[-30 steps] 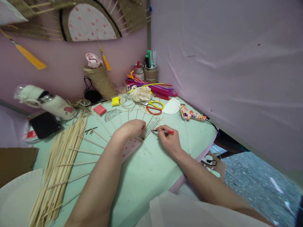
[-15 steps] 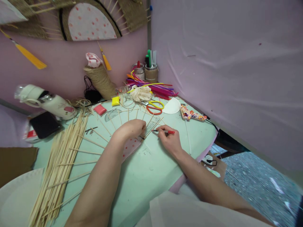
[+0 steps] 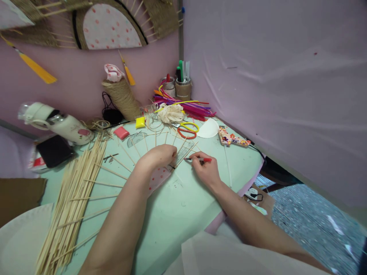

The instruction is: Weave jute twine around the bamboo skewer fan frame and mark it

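Observation:
My left hand (image 3: 164, 154) is closed, its curled fingers pressed on a clear ruler (image 3: 185, 150) beside a thin bamboo stick (image 3: 190, 149). The fingertips are partly hidden by the hand. In my right hand (image 3: 207, 170) is a red pen (image 3: 207, 160), its tip pointing left, close to the stick and ruler. Under my left wrist lies a half-round piece with red dots on white (image 3: 157, 180), largely covered by my arm. Bamboo sticks (image 3: 122, 163) fan outward around it on the mint-green tabletop (image 3: 177, 217).
A bundle of bamboo sticks (image 3: 73, 198) lies left, beside a white plate (image 3: 23, 240). Scissors (image 3: 187, 131), pipe cleaners (image 3: 197, 109), a twine roll (image 3: 123, 97) and a bottle (image 3: 60, 122) stand or lie toward the back. A patterned glue gun (image 3: 233, 137) rests at right, its cord over the edge.

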{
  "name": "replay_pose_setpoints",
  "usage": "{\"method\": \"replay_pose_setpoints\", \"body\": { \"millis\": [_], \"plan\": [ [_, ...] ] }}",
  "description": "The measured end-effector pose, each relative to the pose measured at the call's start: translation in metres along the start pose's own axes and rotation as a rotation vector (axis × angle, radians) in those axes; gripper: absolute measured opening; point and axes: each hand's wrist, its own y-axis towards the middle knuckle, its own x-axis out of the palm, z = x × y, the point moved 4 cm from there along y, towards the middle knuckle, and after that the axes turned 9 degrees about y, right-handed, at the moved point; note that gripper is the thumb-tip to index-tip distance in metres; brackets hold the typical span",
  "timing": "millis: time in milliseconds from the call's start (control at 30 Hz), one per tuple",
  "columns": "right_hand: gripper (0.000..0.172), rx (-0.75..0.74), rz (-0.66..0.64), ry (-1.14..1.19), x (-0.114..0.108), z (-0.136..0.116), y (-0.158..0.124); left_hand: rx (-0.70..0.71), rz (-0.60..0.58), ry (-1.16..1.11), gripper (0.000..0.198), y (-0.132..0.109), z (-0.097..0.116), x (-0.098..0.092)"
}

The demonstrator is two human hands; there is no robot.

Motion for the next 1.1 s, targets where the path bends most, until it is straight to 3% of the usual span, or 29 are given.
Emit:
{"method": "replay_pose_setpoints", "body": {
  "millis": [833, 1100],
  "plan": [
    [0.02, 0.012, -0.001, 0.003, -0.0008, -0.0025, -0.0004, -0.004, -0.007, -0.014, 0.023, -0.0005, -0.0002, -0.001],
    [0.019, -0.058, 0.087, 0.075, -0.0062, -0.0061, -0.0029, 0.002, 0.009, -0.061, 0.019, -0.0014, -0.0012, -0.0017]
  ]
}}
